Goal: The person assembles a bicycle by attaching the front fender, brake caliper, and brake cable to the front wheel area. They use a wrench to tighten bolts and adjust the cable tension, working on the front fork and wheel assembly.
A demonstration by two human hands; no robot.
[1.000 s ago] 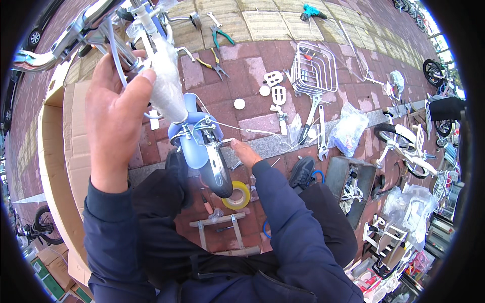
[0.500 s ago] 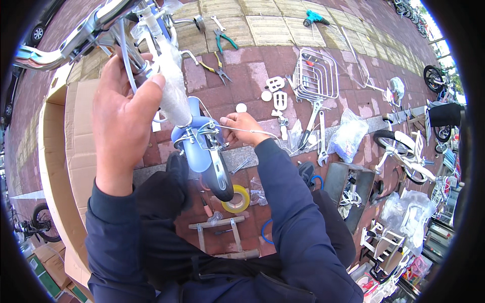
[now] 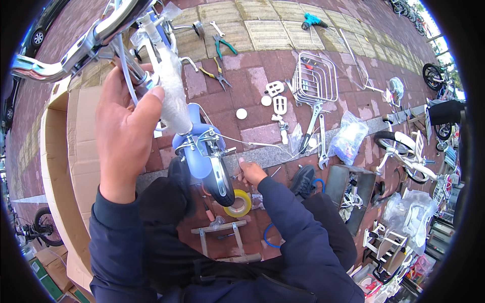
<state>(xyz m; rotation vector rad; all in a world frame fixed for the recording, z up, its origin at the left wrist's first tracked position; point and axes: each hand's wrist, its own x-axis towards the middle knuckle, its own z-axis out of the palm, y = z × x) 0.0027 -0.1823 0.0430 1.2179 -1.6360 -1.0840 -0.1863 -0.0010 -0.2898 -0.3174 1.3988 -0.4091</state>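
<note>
Hands (image 3: 126,131) grip wrapped bike frame (image 3: 172,96) beside cardboard box (image 3: 55,166) edge.

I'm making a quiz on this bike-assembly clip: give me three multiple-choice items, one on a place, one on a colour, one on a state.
1. Where is the wire basket?
A. on the brick paving
B. on the handlebar
C. in the cardboard box

2. What colour is the tape roll?
A. red
B. yellow
C. white

3. What is the left hand doing?
A. resting on the ground
B. gripping the wrapped bike stem
C. holding pliers

Answers:
1 A, it lies on the bricks beside a wrench.
2 B, its ring is yellow.
3 B, the thumb and fingers close round the stem.
</note>
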